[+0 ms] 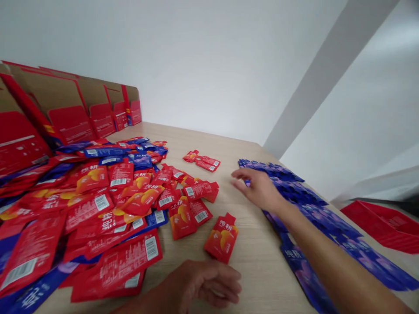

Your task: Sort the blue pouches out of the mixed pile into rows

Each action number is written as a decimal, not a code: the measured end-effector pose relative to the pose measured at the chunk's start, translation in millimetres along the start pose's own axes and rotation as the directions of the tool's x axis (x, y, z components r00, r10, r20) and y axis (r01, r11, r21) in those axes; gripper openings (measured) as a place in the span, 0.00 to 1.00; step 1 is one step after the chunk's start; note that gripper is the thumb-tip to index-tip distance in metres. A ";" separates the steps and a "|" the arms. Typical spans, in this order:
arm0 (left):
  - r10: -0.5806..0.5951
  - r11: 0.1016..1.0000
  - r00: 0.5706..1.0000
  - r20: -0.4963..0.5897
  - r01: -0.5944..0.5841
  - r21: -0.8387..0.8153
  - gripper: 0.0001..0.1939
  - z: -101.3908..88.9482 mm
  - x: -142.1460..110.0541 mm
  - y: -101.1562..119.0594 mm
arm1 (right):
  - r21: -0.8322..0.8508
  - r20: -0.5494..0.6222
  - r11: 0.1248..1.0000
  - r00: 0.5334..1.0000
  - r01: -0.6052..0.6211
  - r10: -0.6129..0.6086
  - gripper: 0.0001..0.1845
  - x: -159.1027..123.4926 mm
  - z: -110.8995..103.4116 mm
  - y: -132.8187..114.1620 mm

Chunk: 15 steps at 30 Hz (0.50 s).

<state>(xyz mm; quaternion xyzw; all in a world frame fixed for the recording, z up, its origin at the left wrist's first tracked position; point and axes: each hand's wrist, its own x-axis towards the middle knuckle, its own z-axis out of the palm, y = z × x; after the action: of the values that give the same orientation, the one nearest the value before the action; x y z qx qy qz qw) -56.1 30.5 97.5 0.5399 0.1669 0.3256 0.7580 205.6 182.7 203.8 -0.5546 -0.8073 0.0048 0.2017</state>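
My left hand (209, 283) is at the bottom middle, its fingers loosely curled with a gap inside and nothing visible in them. Just beyond its fingers lies a single red pouch (222, 237) with orange fruit printed on it, flat on the table. My right hand (258, 187) reaches over the table with thumb and fingers apart, holding nothing. It is beside the left edge of the laid-out blue-purple pouches (294, 192), and its forearm crosses above them. A large loose pile of red pouches (131, 196) spreads to the left, with blue pouches (104, 151) mixed in.
Open red cardboard boxes (70, 122) stand in a row along the back left by the wall. Two red pouches (207, 163) lie apart at the table's middle back. Beyond the right table edge is a red container (382, 224). The table (229, 148) is pale wood.
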 end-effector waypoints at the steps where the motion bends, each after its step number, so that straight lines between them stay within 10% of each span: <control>1: -0.026 1.000 1.000 0.012 0.026 0.008 0.41 1.2 -0.1 -3.9 | 0.134 0.032 0.967 0.974 0.216 -0.222 0.09 -5.5 9.9 -29.0; 6: -0.125 0.991 0.992 0.015 0.124 0.052 0.31 4.4 0.0 -34.0 | 0.047 0.073 0.690 0.687 0.722 -0.723 0.03 -24.0 58.1 -139.6; 15: -0.122 0.973 0.967 0.224 0.071 0.220 0.45 -15.4 13.6 -71.1 | -0.223 0.233 0.550 0.592 0.805 -0.772 0.14 -3.8 101.3 -169.5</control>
<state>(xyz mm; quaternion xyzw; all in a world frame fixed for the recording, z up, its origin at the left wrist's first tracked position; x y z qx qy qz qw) -33.2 36.0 27.4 0.6430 0.1352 0.2022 0.7262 21.8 135.9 148.8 -0.1561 -0.9697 -0.1811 0.0503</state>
